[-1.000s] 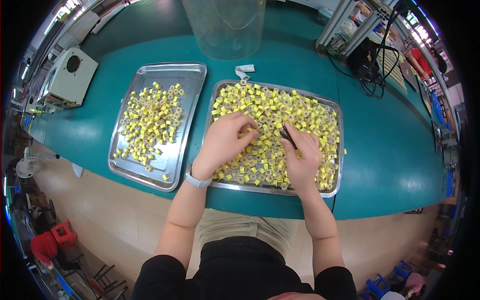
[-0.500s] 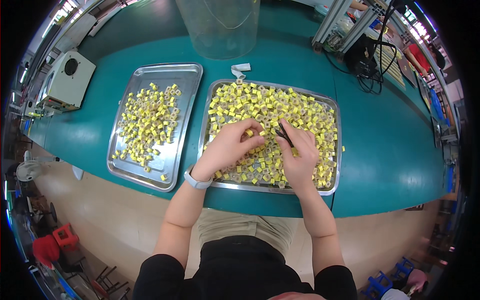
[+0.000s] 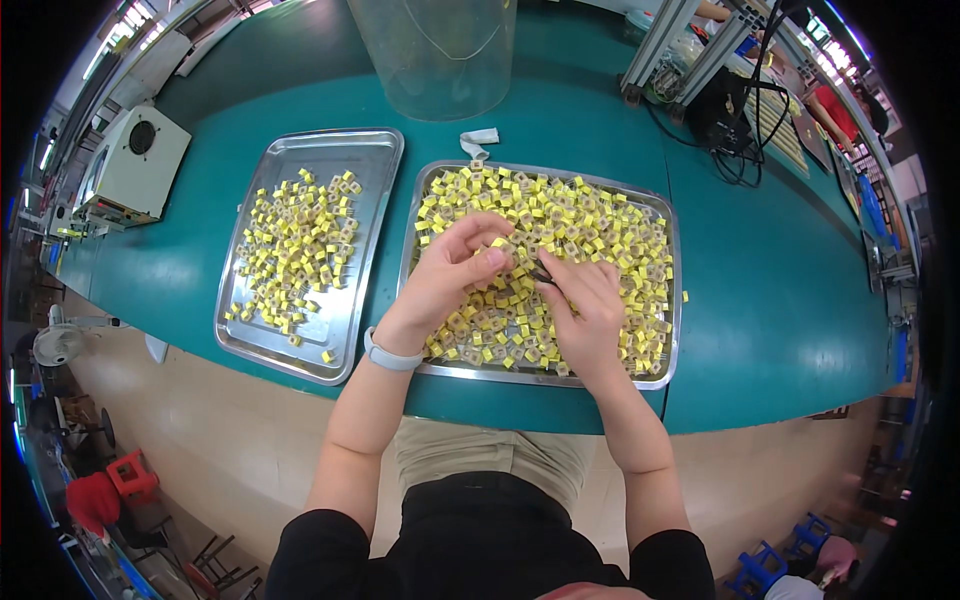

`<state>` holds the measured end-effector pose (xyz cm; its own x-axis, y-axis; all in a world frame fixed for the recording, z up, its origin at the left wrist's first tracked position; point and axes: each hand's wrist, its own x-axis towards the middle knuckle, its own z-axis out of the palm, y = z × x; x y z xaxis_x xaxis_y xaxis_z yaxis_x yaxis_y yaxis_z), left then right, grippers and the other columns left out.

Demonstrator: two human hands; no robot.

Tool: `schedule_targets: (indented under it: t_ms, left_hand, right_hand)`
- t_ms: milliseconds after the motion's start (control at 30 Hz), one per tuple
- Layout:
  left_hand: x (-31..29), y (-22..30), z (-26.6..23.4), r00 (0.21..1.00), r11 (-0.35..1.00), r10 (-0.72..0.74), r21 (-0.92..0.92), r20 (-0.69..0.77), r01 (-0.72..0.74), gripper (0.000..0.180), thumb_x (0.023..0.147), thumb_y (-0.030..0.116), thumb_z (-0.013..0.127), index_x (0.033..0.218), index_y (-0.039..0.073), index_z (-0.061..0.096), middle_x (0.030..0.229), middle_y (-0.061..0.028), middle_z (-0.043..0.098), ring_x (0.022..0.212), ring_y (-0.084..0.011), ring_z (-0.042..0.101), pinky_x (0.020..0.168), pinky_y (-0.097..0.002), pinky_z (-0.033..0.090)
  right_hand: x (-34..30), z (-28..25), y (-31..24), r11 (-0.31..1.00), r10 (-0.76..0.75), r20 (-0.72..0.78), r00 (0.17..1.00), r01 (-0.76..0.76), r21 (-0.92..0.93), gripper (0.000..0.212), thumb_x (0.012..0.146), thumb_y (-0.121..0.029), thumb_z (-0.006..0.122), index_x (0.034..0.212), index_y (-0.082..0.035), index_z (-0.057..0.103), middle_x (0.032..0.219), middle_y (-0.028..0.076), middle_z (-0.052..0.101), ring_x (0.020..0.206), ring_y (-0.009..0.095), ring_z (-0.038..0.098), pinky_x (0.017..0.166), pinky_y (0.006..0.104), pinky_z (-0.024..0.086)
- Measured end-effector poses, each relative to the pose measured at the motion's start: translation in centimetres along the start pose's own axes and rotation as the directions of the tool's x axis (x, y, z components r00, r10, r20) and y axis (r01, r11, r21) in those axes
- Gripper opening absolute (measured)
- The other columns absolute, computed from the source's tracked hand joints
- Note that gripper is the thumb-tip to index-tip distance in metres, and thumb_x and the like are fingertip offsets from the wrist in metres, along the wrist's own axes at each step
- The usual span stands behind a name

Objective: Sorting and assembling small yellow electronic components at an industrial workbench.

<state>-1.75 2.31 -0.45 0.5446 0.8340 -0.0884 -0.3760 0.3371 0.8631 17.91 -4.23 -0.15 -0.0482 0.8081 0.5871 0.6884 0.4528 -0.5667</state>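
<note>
Above the right-hand metal tray [image 3: 676, 300], which is heaped with small yellow-taped transformers [image 3: 590, 225], both my hands are close together. Between the thumb and fingertips of my left hand [image 3: 450, 275] is one yellow transformer [image 3: 499, 243]. My right hand [image 3: 590, 315] is closed on dark tweezers [image 3: 542, 273], their tip pointing toward the held piece. Whether the tip touches it is too small to tell. A second metal tray [image 3: 345, 150], to the left, carries a smaller pile of the same transformers [image 3: 300, 240].
A large clear plastic bucket [image 3: 440, 70] stands beyond the trays, with a crumpled white strip [image 3: 478, 142] in front of it. At far left is a cream-coloured machine [image 3: 140, 165]. Metal posts [image 3: 665, 60] and black cables [image 3: 740, 130] occupy the back right of the green table [image 3: 780, 300].
My left hand has lifted slightly and turned, its fingers moving up and left. My right hand with the tweezers has shifted a little left, following it.
</note>
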Motion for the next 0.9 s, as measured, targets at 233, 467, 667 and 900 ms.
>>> schedule_targets:
  t_ms: [233,467,667,900]
  left_hand:
    - [0.4,-1.6,-0.4,0.994,0.993,0.015,-0.121,0.104,-0.002,0.028,0.088,0.016,0.076,0.107,0.006,0.06,0.096,-0.0005,0.063,0.091,-0.0088,0.061,0.078,-0.0232,0.048]
    - [0.5,-1.8,-0.2,0.994,0.991,0.058,-0.129,0.098,-0.045,0.029,0.085,0.015,0.079,0.104,0.006,0.06,0.094,-0.0017,0.064,0.089,-0.0106,0.063,0.081,-0.0249,0.05]
    - [0.6,-2.1,-0.1,0.995,0.998,0.062,-0.031,0.073,-0.06,0.026,0.084,0.015,0.08,0.101,0.005,0.062,0.093,0.0,0.062,0.088,-0.0075,0.061,0.078,-0.0239,0.05]
    - [0.7,-2.0,0.0,0.996,0.998,0.063,-0.001,0.062,-0.063,0.026,0.085,0.017,0.08,0.1,0.006,0.062,0.092,0.0009,0.061,0.085,-0.0063,0.06,0.075,-0.0229,0.048]
  right_hand:
    - [-0.1,-0.1,-0.2,0.997,-0.074,0.006,0.997,0.075,-0.025,0.038,0.075,0.001,0.075,0.112,-0.006,0.072,0.087,0.006,0.072,0.075,0.019,0.064,0.076,0.0335,0.039]
    - [-0.2,-0.3,-0.4,0.998,-0.06,0.008,0.998,0.06,-0.014,0.038,0.074,0.001,0.076,0.112,-0.006,0.072,0.086,0.005,0.072,0.072,0.018,0.064,0.076,0.0335,0.038]
    - [-0.1,-0.2,-0.5,0.998,-0.069,0.0,0.998,0.069,0.006,0.038,0.074,0.002,0.076,0.111,-0.006,0.073,0.083,0.005,0.071,0.071,0.019,0.063,0.076,0.0341,0.038]
    - [-0.1,-0.4,-0.4,0.998,-0.06,0.015,0.998,0.06,0.008,0.036,0.075,0.001,0.076,0.11,-0.005,0.073,0.082,0.006,0.071,0.07,0.019,0.063,0.077,0.0349,0.038]
